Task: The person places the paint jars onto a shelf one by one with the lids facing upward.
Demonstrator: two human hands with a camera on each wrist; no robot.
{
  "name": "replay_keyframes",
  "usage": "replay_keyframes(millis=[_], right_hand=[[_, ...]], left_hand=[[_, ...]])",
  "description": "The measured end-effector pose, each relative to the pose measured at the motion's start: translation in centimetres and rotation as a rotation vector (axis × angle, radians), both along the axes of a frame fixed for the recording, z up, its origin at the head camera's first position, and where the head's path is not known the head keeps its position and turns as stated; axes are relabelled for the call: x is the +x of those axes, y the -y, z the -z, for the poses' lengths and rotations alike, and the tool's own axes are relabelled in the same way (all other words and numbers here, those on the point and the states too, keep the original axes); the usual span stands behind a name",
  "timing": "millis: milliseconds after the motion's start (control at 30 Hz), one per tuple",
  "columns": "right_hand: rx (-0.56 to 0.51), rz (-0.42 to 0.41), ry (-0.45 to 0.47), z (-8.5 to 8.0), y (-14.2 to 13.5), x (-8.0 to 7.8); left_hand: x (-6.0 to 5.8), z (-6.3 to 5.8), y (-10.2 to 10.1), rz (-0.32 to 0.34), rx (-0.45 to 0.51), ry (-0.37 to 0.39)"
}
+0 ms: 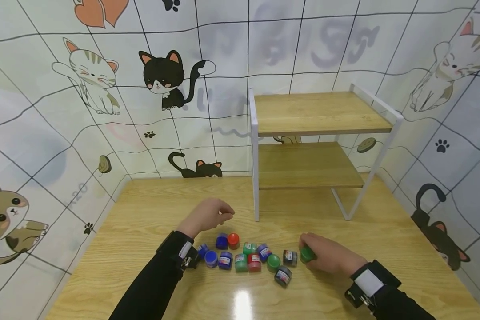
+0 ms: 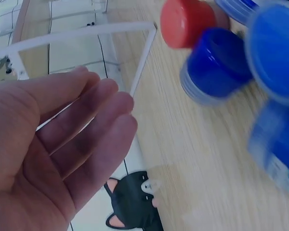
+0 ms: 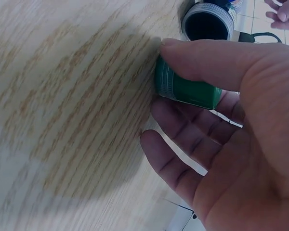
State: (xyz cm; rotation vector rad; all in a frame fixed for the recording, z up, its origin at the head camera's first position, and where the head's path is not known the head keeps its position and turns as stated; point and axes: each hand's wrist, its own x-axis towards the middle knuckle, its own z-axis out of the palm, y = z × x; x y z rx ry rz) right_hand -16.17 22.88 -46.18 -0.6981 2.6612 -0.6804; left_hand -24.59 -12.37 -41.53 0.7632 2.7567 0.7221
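My right hand (image 1: 332, 255) pinches a small green paint jar (image 3: 192, 91) between thumb and fingers, low over the table at the right end of a group of jars. In the right wrist view a dark jar (image 3: 208, 23) lies just beyond the thumb. My left hand (image 1: 208, 216) hovers behind the left part of the group, fingers loosely bent and holding nothing. Nearest to it are a blue jar (image 1: 222, 241) and a red-lidded jar (image 1: 234, 240). More blue, green, red and black jars, such as the red one (image 1: 254, 263), stand or lie close together between the hands.
A two-tier wooden shelf (image 1: 308, 166) with a white frame stands behind the jars, toward the right. The light wooden table (image 1: 156, 284) meets walls covered in a cat-patterned sheet (image 1: 224, 44) at the back and both sides.
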Motion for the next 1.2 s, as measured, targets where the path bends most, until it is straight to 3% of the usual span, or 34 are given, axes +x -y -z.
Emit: replay_keyframes(millis=[267,533,833,1200], right_hand=[[-0.007,0.0,0.017,-0.2,0.0,-0.2],[-0.03,-0.016,0.026,-0.7,0.1,-0.3],[-0.024,-0.023,0.009,-0.5,0.0,-0.6],[0.005,0.003,-0.027,-0.7,0.1,-0.9]], left_hand=[[-0.7,-0.2,-3.3,0.007,0.055,-0.034],[-1.1,-0.3,-5.5,-0.016,0.08,-0.185],[-1.4,-0.8,-6.4,-0.048,0.118,-0.179],[-1.6,-0.9,-6.7,-0.025,0.146,-0.192]])
